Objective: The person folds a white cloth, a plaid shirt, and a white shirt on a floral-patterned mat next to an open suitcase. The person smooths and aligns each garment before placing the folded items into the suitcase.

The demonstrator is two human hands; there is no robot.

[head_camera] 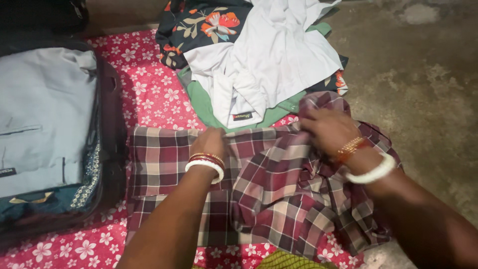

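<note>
A maroon and white checked shirt (269, 194) lies spread on a red sheet with white flowers (149, 84). My left hand (209, 142) presses flat on the shirt's upper edge near its middle, bangles at the wrist. Over at the shirt's upper right part, my right hand (328, 129) grips a fold of the checked cloth, with a white bangle and a gold one on that wrist.
A pile of clothes sits beyond the shirt: a white shirt (279, 60), a green garment (209, 109) and a dark floral one (199, 25). An open dark suitcase (112, 149) at the left holds a folded light blue garment (45, 114). Bare concrete floor (423, 84) lies at the right.
</note>
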